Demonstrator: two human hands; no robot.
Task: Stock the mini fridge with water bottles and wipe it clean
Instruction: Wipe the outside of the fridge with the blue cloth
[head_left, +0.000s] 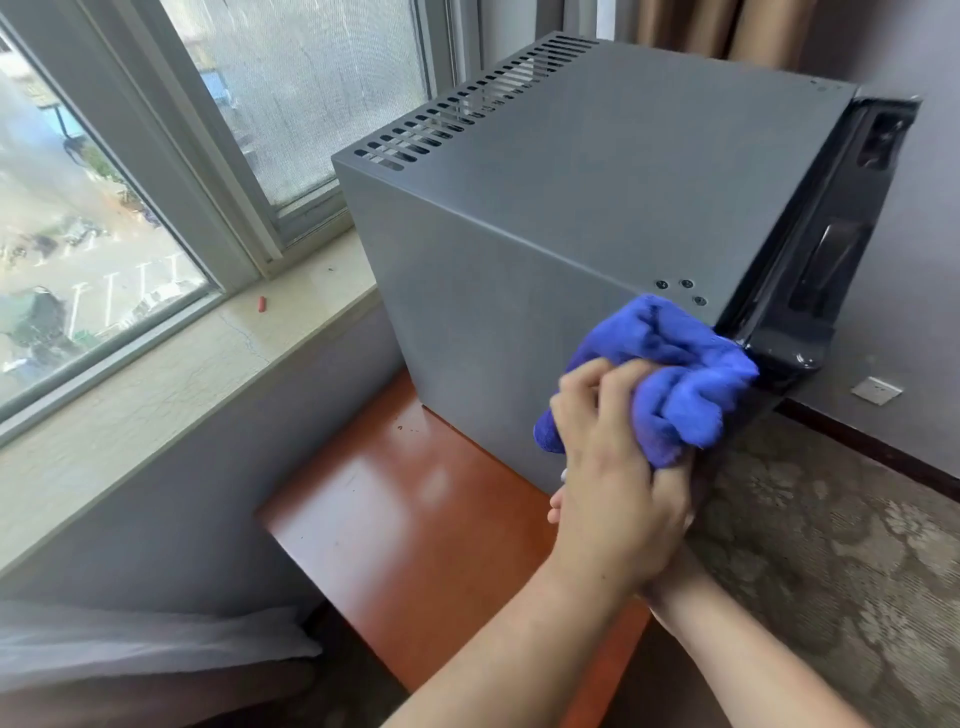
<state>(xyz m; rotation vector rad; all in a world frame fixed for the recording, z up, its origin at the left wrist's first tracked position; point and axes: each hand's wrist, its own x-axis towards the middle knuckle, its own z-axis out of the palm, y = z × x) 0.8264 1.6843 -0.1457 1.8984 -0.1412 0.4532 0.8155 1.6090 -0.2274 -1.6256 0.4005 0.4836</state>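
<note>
A grey mini fridge (597, 197) stands on a reddish wooden table (415, 519), its black door (810, 260) closed and facing right. My left hand (613, 467) grips a bunched blue cloth (675, 374) and presses it against the fridge's grey side near the lower front corner, next to the door edge. My right hand (555, 512) lies under the left one and is mostly hidden. Only its fingertips and wrist show, and I cannot tell what it holds. No water bottles are in view.
A stone window sill (182, 374) with a small red object (262, 304) runs along the left, under the window. A patterned carpet (831, 571) covers the floor at right. A white wall socket (877, 389) sits low on the wall by the door.
</note>
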